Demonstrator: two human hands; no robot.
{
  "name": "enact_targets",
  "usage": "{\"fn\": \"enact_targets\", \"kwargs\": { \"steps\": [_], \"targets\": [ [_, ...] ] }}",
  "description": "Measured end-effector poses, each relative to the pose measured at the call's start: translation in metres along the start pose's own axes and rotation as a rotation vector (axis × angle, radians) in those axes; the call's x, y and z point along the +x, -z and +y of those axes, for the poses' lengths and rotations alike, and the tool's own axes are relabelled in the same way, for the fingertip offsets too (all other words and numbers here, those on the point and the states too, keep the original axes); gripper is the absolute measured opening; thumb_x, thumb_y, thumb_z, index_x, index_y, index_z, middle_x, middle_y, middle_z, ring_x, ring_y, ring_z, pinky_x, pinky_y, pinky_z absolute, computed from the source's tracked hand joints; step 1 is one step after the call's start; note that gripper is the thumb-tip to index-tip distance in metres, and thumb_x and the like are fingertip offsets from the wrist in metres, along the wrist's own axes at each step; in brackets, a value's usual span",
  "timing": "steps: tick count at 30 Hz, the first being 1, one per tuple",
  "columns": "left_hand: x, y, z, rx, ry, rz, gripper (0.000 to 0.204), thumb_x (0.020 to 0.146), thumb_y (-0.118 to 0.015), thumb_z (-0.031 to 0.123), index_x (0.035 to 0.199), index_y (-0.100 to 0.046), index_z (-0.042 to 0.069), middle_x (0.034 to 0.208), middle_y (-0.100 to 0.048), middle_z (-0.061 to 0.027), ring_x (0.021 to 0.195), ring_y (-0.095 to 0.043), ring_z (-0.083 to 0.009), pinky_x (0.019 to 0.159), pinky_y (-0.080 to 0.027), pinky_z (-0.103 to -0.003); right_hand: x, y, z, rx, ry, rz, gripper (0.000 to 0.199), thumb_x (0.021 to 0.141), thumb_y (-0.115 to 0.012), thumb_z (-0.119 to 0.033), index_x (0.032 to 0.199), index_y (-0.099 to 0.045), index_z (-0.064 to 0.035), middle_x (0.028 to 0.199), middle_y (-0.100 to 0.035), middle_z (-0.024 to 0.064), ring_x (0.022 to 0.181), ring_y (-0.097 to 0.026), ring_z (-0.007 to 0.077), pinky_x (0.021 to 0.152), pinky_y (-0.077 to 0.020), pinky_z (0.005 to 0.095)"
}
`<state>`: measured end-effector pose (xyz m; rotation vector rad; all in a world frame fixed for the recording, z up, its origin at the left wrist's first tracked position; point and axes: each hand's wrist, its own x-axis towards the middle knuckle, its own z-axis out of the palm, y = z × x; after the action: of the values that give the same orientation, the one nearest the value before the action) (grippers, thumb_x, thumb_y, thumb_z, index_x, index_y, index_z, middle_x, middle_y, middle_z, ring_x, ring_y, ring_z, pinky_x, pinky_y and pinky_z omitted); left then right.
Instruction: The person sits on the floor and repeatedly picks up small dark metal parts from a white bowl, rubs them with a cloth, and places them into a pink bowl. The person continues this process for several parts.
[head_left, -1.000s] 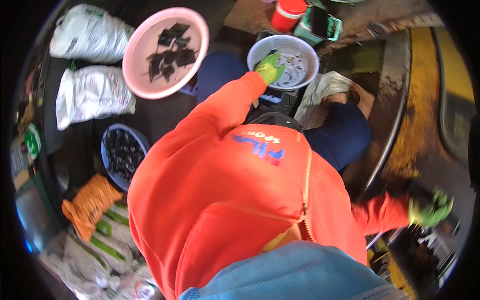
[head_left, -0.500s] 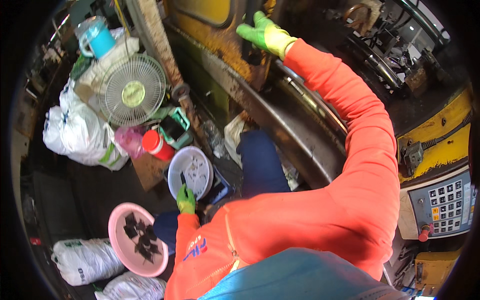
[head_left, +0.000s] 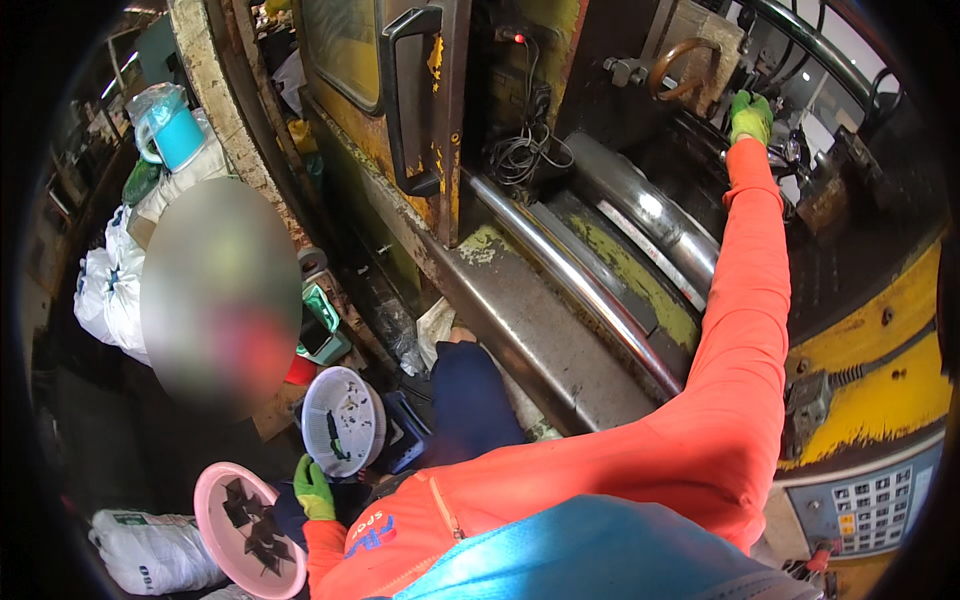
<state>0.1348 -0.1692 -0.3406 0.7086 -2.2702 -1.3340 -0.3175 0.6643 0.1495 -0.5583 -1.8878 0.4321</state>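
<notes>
My right hand (head_left: 751, 117), in a green and yellow glove, reaches far into the machine. Its fingers look curled at the dark metal parts beside a brown curved hose (head_left: 684, 68); whatever they grip is hidden. My left hand (head_left: 314, 490), in a green glove, rests low beside the rim of a white perforated basket (head_left: 374, 410), fingers apart and holding nothing visible. Inside that basket lie a dark strip (head_left: 336, 436) and several small dark bits. Below the left hand, a pink basin (head_left: 208, 500) holds several dark flat pieces (head_left: 262, 540).
A yellow sliding door (head_left: 450, 130) with a black handle (head_left: 392, 110) stands left of the machine opening. Polished bars (head_left: 590, 285) cross below my right arm. A button panel (head_left: 870, 505) is at lower right. White bags (head_left: 150, 552) lie left; a blurred patch hides the fan's place.
My right hand has left the door's handle side and gone right, deep into the machine. The door opening now shows wider. My left hand has drawn back from the basket, leaving the dark strip inside.
</notes>
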Motion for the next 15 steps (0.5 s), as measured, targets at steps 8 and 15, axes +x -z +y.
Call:
{"fn": "enact_targets", "kwargs": {
  "steps": [8, 15],
  "targets": [
    [0.001, -0.007, 0.054, 0.092, -0.084, -0.089, 0.030, 0.091, -0.060, 0.013, 0.117, -0.063, -0.002, 0.110, -0.067, -0.0155, 0.101, -0.064, -0.0251, 0.090, -0.049, -0.035, 0.041, -0.029, -0.001, -0.246, -0.032, -0.131, 0.048, 0.089, -0.048, -0.040, 0.115, -0.066, -0.0044, 0.114, -0.065, 0.0228, 0.111, -0.061, 0.0377, 0.091, -0.0489, 0.0455],
    [0.000, -0.009, 0.109, 0.014, -0.059, -0.113, 0.026, 0.090, -0.062, 0.013, 0.110, -0.066, -0.003, 0.105, -0.068, -0.0152, 0.096, -0.065, -0.0259, 0.086, -0.050, -0.034, 0.009, 0.023, -0.022, -0.013, -0.072, 0.460, 0.050, 0.087, -0.046, -0.036, 0.086, -0.067, 0.0094, 0.090, -0.066, 0.0306, 0.087, -0.064, 0.0454, 0.081, -0.0496, 0.0501]
  ]
}}
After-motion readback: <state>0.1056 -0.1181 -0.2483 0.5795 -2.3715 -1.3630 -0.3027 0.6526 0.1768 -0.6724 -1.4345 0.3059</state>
